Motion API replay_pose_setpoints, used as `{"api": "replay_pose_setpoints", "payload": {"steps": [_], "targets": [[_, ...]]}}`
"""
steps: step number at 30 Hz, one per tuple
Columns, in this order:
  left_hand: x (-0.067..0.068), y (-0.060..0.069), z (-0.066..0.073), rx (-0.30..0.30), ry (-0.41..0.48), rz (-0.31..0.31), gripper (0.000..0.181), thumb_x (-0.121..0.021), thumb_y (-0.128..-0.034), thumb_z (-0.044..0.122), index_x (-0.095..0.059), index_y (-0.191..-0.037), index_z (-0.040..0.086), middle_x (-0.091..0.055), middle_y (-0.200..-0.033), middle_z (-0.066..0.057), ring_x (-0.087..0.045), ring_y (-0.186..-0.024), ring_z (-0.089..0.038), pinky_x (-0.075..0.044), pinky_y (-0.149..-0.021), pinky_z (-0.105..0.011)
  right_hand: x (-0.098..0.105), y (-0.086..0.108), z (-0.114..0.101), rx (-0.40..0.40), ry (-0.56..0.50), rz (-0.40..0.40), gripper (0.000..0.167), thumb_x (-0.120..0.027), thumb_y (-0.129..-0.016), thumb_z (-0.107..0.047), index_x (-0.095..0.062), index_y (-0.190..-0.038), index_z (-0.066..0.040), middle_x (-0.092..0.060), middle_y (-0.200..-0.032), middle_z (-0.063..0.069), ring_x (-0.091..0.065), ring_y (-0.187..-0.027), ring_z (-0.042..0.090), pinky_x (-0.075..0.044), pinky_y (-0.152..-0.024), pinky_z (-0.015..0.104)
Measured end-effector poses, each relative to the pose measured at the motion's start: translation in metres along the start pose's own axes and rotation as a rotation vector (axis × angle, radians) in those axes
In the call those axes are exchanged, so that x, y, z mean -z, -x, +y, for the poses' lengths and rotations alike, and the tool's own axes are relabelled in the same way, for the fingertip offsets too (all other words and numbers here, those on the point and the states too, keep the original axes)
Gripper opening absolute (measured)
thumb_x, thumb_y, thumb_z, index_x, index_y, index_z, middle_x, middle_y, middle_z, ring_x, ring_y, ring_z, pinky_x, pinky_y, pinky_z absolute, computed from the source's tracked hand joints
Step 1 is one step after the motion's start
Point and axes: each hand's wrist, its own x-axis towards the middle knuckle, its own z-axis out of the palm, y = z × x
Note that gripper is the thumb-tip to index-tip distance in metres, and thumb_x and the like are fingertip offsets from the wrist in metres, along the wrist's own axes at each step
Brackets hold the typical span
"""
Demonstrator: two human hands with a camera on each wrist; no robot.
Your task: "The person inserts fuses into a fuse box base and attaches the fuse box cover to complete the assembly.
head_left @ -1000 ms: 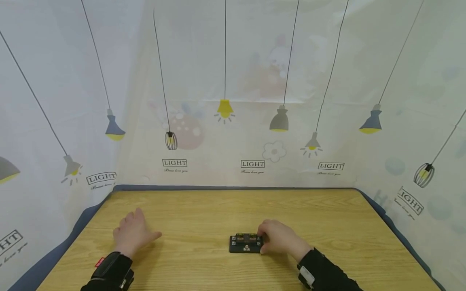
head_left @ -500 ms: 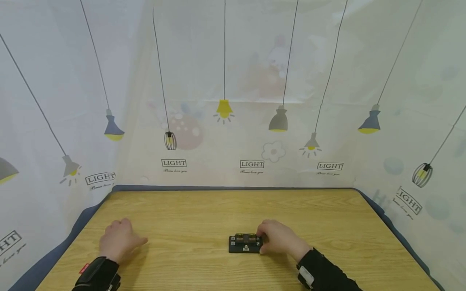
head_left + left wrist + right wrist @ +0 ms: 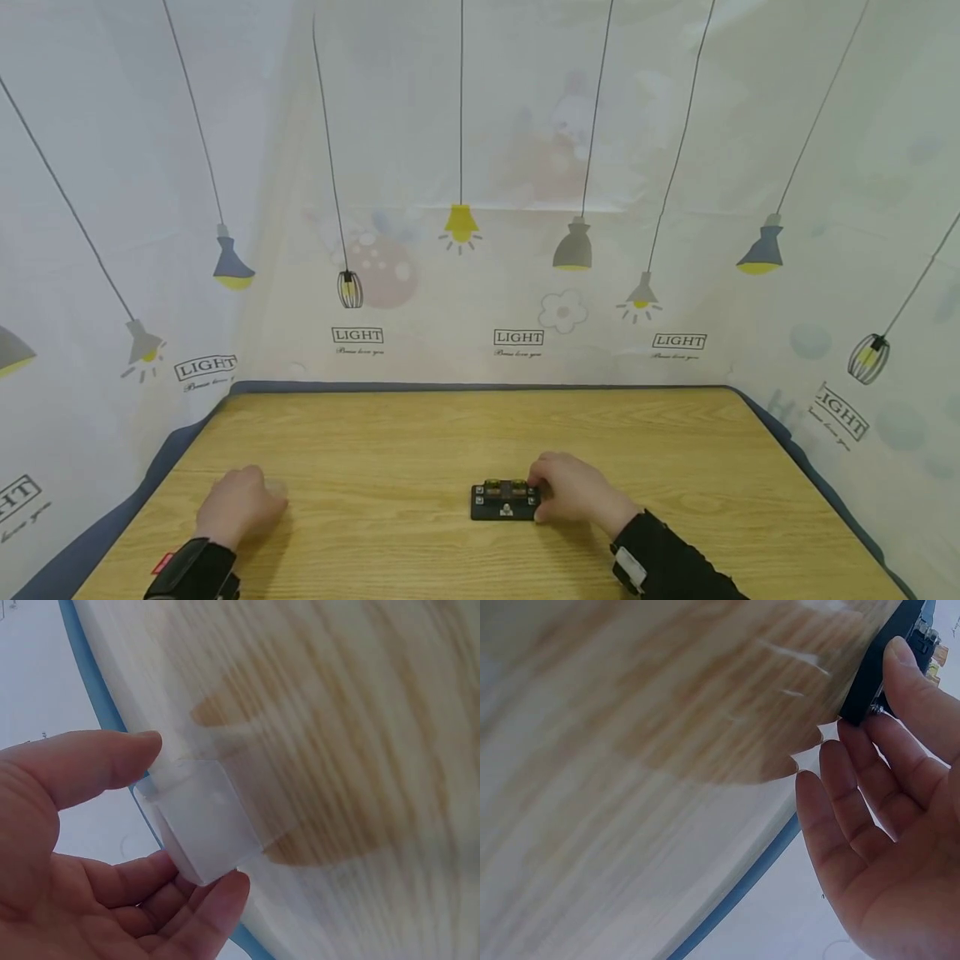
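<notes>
My left hand (image 3: 238, 504) is low over the left part of the table. In the left wrist view, its thumb and fingers hold a small clear plastic box-shaped cover (image 3: 206, 821) by opposite sides. The cover barely shows in the head view. Right of the table's middle, a black terminal block (image 3: 506, 502) lies flat, with silver screws and yellowish metal parts on top. My right hand (image 3: 581, 492) pinches its right end between thumb and fingers. In the right wrist view, the block's end (image 3: 874, 682) shows at the top right, with the last fingers resting near the table.
The wood-grain table (image 3: 390, 442) has a dark blue edging (image 3: 480, 387) at the back and sides. White curtains (image 3: 420, 125) printed with hanging lamps surround it. Black bands are strapped on both wrists.
My left hand has moved left and towards me, and its fingers have closed in on the clear plastic cover. The right hand and the terminal block have stayed in place.
</notes>
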Motion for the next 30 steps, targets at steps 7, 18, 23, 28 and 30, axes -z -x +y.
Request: {"api": "replay_pose_setpoints", "payload": {"steps": [7, 18, 23, 28, 30], "targets": [[0.001, 0.001, -0.003, -0.044, -0.002, 0.001, 0.032, -0.059, -0.0923, 0.021, -0.058, -0.094, -0.011, -0.059, -0.084, -0.017, -0.051, -0.074, -0.029, -0.046, -0.072, -0.05, 0.0, 0.0, 0.001, 0.019, 0.009, 0.012, 0.033, -0.09, -0.071, -0.019, -0.069, -0.095, -0.013, -0.056, -0.089, -0.006, -0.052, -0.079, 0.012, -0.05, -0.075, 0.036], [0.004, 0.001, 0.014, -0.076, -0.009, 0.056, 0.034, -0.066, -0.087, 0.014, -0.062, -0.103, -0.016, -0.064, -0.099, -0.029, -0.062, -0.091, -0.044, -0.047, -0.082, -0.057, -0.001, 0.0, 0.001, 0.012, 0.005, 0.005, 0.032, -0.09, -0.072, -0.019, -0.069, -0.096, -0.013, -0.056, -0.089, -0.006, -0.052, -0.079, 0.012, -0.049, -0.076, 0.036], [0.004, 0.002, 0.026, -0.116, -0.007, 0.073, 0.036, -0.07, -0.0864, 0.014, -0.063, -0.105, -0.016, -0.065, -0.101, -0.029, -0.063, -0.093, -0.044, -0.048, -0.082, -0.056, -0.001, 0.0, 0.001, 0.008, 0.005, 0.007, 0.032, -0.09, -0.072, -0.019, -0.069, -0.096, -0.013, -0.056, -0.089, -0.006, -0.052, -0.079, 0.012, -0.049, -0.076, 0.037], [0.005, 0.005, 0.039, -0.173, -0.007, 0.106, 0.033, -0.072, -0.0848, 0.011, -0.064, -0.105, -0.015, -0.067, -0.099, -0.026, -0.064, -0.093, -0.043, -0.049, -0.082, -0.055, 0.0, 0.0, 0.002, 0.02, 0.002, 0.011, 0.032, -0.09, -0.072, -0.019, -0.068, -0.095, -0.013, -0.056, -0.088, -0.006, -0.051, -0.077, 0.011, -0.049, -0.074, 0.036], [0.005, 0.006, 0.045, -0.189, 0.002, 0.108, 0.033, -0.072, -0.0844, 0.01, -0.064, -0.105, -0.015, -0.067, -0.099, -0.026, -0.064, -0.093, -0.043, -0.049, -0.082, -0.055, 0.0, 0.0, 0.002, 0.024, 0.003, 0.011, 0.032, -0.09, -0.072, -0.019, -0.068, -0.095, -0.013, -0.056, -0.088, -0.006, -0.051, -0.077, 0.011, -0.049, -0.074, 0.035]]}}
